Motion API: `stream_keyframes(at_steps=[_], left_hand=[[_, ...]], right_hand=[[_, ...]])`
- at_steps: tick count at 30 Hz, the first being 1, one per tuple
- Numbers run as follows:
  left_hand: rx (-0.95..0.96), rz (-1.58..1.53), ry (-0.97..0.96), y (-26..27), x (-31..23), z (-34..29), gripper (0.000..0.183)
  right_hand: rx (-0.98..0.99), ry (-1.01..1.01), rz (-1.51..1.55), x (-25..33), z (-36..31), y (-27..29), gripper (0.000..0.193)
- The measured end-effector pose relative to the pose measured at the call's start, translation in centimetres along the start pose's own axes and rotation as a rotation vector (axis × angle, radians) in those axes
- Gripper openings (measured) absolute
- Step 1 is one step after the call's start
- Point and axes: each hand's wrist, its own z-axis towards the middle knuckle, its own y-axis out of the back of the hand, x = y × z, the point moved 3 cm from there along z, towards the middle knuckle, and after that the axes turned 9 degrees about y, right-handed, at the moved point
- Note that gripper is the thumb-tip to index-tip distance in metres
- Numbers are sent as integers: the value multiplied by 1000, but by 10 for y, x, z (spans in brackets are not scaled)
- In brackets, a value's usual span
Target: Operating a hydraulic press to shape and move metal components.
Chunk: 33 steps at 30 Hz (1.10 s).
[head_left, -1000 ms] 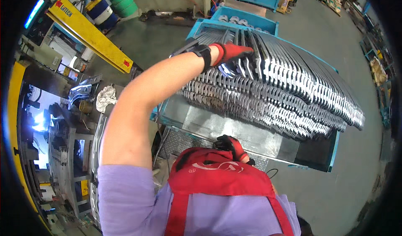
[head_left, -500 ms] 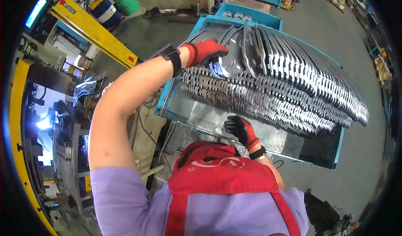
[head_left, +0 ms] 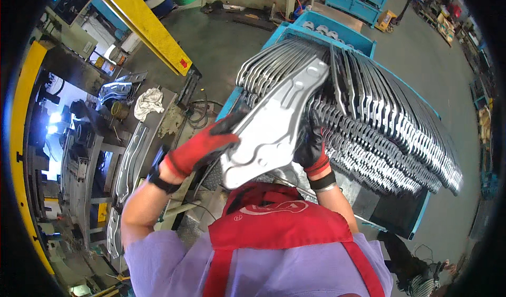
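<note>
Gripping a stamped metal panel [head_left: 274,128], your left hand [head_left: 203,146] clamps its left edge; your right hand [head_left: 311,144] holds its right edge. Panel sits mid-frame, lifted before the blue bin [head_left: 342,36] of stacked panels [head_left: 390,123]. Yellow beam [head_left: 142,25] runs far left.

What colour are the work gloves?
Red and black gloves, on left hand and right hand, head view.

Red-and-black work gloves cover the left hand [head_left: 203,146] and right hand [head_left: 312,148]. Dark wristbands sit below them. A lilac short-sleeved shirt lies under a red bib apron.
</note>
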Motion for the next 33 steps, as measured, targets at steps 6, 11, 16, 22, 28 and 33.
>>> stream_keyframes(at_steps=[6,11,16,22,28,33], left_hand=[[-296,208,42,33,74,-60,56],[-447,157,90,10,108,-52,48],[-636,16,217,14,163,-79,44],[-620,74,346,36,198,-84,50],[-943,306,122,40,225,-95,46],[-1092,371,-23,31,222,-154,51]], right_hand=[[-249,-489,364,-31,10,-24,26],[-284,-660,104,-39,-22,-16,24],[-306,-783,113,-65,-61,-33,25],[-83,-687,117,-85,-74,-48,18],[339,-457,-325,-14,-49,-91,46],[170,-1331,-117,-100,-78,-71,33]])
